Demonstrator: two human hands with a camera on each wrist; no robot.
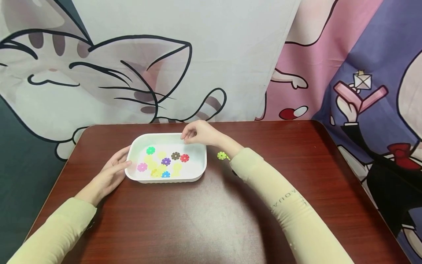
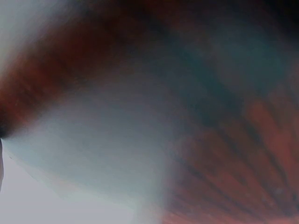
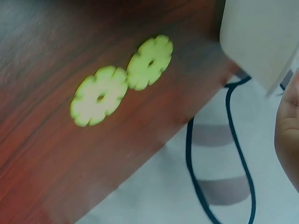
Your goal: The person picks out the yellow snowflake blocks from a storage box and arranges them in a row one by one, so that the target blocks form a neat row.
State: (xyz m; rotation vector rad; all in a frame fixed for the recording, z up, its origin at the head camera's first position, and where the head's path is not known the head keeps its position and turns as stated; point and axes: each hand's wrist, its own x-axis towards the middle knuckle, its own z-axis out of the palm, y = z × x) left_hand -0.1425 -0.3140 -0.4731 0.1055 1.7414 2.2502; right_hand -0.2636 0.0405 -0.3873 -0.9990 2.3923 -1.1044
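Observation:
A white plastic tray stands on the table, holding several flower-shaped notched discs. Among them are a green disc, a pink disc, a purple disc, a red disc and pale yellow ones. My left hand grips the tray's left end, thumb over the rim and fingers along the outside. Over the back right rim is my right hand, fingers bent downward; I cannot tell whether they hold anything. Only that hand's edge shows in the right wrist view. The left wrist view is badly blurred.
Two joined yellow-green flower discs lie on the brown table, right of the tray under the right forearm. A small dark object shows beside the right sleeve. Behind the table's back edge hangs a cartoon-printed cloth.

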